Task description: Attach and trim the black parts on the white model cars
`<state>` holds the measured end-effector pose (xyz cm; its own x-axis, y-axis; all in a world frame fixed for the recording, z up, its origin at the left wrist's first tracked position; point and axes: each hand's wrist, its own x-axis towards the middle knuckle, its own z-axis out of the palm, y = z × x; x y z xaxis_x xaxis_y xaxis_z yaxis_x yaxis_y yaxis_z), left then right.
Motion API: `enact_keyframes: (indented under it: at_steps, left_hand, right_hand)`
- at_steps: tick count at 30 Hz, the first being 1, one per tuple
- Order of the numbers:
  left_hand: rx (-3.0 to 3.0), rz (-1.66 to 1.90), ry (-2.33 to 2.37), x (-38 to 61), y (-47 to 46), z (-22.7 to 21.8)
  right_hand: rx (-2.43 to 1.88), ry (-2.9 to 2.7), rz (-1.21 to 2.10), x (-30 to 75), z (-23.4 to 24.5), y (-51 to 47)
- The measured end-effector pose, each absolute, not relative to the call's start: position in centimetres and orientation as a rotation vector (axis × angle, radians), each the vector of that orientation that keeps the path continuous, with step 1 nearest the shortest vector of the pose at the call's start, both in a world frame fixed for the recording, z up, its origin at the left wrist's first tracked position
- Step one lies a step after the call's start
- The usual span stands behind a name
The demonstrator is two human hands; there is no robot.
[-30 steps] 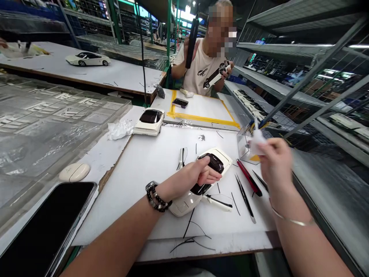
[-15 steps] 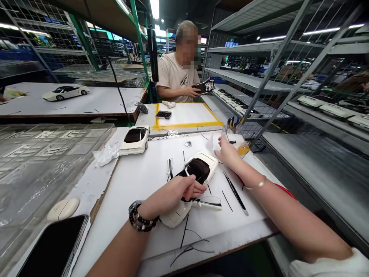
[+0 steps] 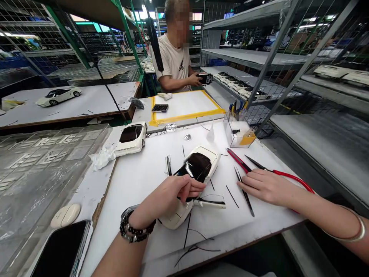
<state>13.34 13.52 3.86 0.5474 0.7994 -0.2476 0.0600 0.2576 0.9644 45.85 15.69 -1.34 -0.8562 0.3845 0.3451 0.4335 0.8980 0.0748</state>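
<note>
A white model car (image 3: 199,165) with a dark roof lies at an angle on the white work table, both doors swung out. My left hand (image 3: 170,192) is curled over its middle, thumb and fingers drawn together; whatever they may hold is hidden. My right hand (image 3: 263,187) rests to the right, palm down with its fingers stretched out and its fingertips at the black tweezers (image 3: 245,194). Just beyond those fingers lie a red-handled tool (image 3: 238,159) and red-handled scissors (image 3: 291,177), partly under the hand.
Another white model car (image 3: 132,137) stands at the back left. A clear box (image 3: 240,134) holds small items. Black strips (image 3: 198,248) are scattered about. A phone (image 3: 62,250) and cream case (image 3: 65,215) lie left. Across the table a co-worker (image 3: 174,57) holds a dark part.
My right hand has come back from the clear box, toward me, down to the tweezers. My left hand stays over the car. The view has shifted slightly.
</note>
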Motion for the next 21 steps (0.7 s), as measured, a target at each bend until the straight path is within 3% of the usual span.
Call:
enact_keyframes:
  at_steps: [3,5,9,13,21]
  left_hand:
    - [1.249,0.595,0.877,13.1,13.6,3.6]
    - [1.259,0.593,0.877,13.0,13.7,3.5]
    - [1.222,0.59,0.875,12.9,13.6,3.4]
    - [1.184,0.587,0.867,12.9,13.6,3.3]
    - [1.207,0.581,0.849,12.9,13.7,3.2]
  right_hand:
    - [-0.516,-2.626,-0.262,45.4,-0.7,15.5]
    - [-0.633,-2.352,-0.059,44.1,-0.6,14.9]
    - [-1.002,-1.639,0.765,40.2,-0.8,13.4]
    - [-1.046,-1.154,1.496,37.1,-0.7,13.3]
    - [-1.083,-0.803,1.75,35.7,-0.9,13.7]
